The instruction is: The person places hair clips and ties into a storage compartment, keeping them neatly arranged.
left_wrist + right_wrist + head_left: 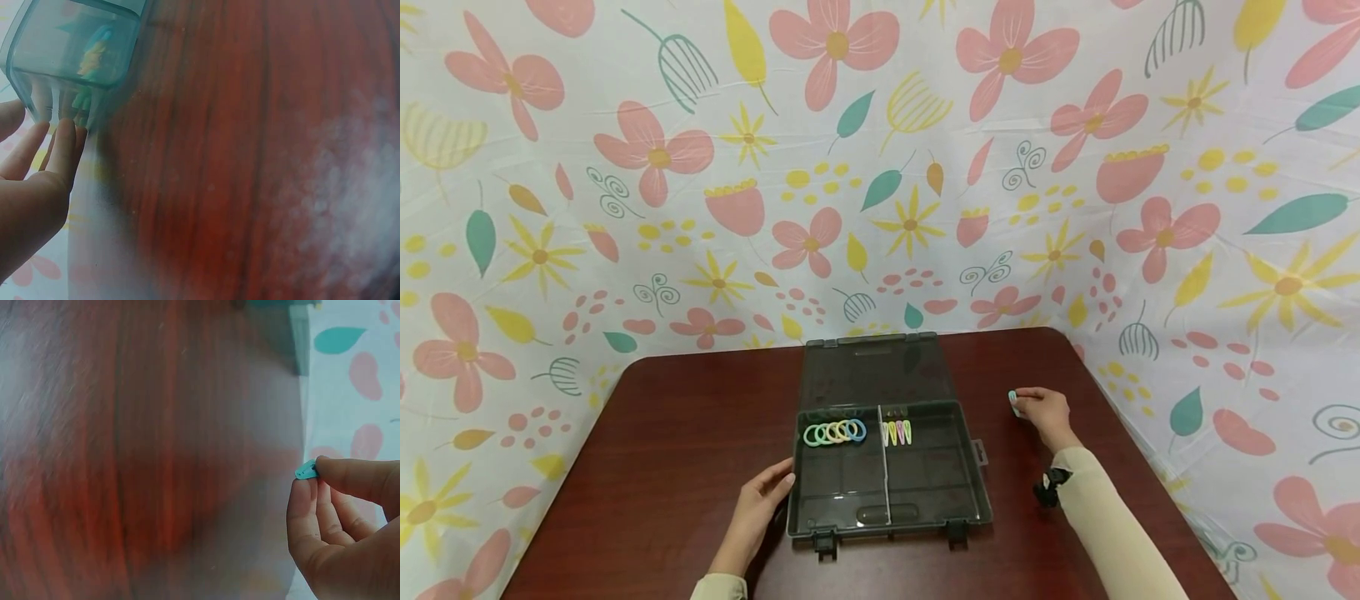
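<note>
A dark see-through plastic box (841, 477) lies with its lid (874, 375) folded back. My left hand (758, 510) rests on the box's left side; in the left wrist view its fairly straight fingers (61, 147) touch the outer wall. Over the table to the right, my right hand (1047, 415) pinches a teal snap hair clip (306, 469) between thumb and fingertips. Several pastel hair ties (835, 432) overlap in a row at the back of the left compartment. Several coloured snap hair clips (897, 432) stand side by side at the back left of the right compartment.
A pale divider (884, 475) splits the box into two compartments. Black latches (825, 545) stick out at its front, and a clear tab (979, 452) at its right. The dark red wooden table (700, 417) meets flower-printed cloth (910, 167) behind and at both sides.
</note>
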Action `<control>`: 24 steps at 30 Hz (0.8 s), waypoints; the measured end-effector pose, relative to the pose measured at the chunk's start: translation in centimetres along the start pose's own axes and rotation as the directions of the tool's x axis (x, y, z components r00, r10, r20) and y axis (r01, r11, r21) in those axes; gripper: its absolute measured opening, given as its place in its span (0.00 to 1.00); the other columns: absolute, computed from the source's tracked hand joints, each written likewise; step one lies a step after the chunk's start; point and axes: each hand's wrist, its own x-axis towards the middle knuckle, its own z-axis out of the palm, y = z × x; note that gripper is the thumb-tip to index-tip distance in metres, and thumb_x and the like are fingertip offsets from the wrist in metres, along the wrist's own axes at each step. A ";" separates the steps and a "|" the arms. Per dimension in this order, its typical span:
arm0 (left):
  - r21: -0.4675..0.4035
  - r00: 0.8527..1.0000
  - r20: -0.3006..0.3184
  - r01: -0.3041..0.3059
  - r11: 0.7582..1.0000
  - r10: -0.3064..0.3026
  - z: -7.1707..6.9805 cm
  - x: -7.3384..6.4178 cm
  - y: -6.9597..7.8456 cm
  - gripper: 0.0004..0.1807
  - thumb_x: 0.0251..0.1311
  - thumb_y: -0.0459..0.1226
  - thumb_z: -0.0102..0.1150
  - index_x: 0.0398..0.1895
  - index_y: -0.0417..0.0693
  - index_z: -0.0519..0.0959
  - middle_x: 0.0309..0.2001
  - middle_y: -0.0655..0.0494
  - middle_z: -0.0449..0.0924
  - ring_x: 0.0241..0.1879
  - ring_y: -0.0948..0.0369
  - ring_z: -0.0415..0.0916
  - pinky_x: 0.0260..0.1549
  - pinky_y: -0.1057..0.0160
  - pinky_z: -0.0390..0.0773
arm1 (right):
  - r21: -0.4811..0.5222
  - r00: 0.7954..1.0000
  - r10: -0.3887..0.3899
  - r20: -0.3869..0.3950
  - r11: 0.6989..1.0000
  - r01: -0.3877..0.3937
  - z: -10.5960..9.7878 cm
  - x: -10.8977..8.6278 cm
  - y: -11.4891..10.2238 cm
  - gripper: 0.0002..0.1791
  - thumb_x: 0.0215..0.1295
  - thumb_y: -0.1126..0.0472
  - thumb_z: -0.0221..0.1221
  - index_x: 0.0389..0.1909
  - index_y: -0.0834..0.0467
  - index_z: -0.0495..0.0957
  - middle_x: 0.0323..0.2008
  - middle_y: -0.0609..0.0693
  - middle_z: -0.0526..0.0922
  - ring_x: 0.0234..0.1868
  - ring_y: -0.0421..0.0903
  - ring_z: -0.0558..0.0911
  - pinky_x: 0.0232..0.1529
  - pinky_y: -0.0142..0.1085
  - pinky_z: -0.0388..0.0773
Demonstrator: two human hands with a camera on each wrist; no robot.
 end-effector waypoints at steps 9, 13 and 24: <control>-0.005 1.000 -0.004 0.000 1.000 0.000 0.0 0.1 -0.1 0.24 0.64 0.38 0.60 0.62 0.39 0.73 0.60 0.42 0.73 0.54 0.60 0.72 0.51 0.62 0.75 | 0.059 0.998 -0.036 0.047 0.998 0.033 0.8 -0.2 -1.9 0.20 0.67 0.66 0.58 0.57 0.71 0.74 0.50 0.66 0.80 0.38 0.41 0.82 0.47 0.45 0.79; -0.001 1.000 -0.004 0.007 1.000 -0.007 0.0 0.0 0.0 0.24 0.65 0.38 0.59 0.63 0.39 0.73 0.61 0.42 0.73 0.55 0.58 0.72 0.52 0.61 0.75 | 0.104 0.996 -0.040 0.083 0.994 0.031 1.2 -0.6 -3.0 0.21 0.68 0.66 0.57 0.58 0.72 0.72 0.52 0.68 0.78 0.39 0.39 0.82 0.49 0.46 0.78; -0.004 1.000 -0.013 0.001 1.000 -0.002 0.0 0.0 0.0 0.23 0.65 0.37 0.59 0.62 0.39 0.74 0.60 0.42 0.74 0.55 0.58 0.73 0.52 0.59 0.75 | 0.176 0.984 -0.074 0.160 0.983 0.045 2.9 -1.4 -5.0 0.21 0.67 0.66 0.59 0.57 0.71 0.72 0.49 0.64 0.80 0.41 0.43 0.83 0.53 0.50 0.75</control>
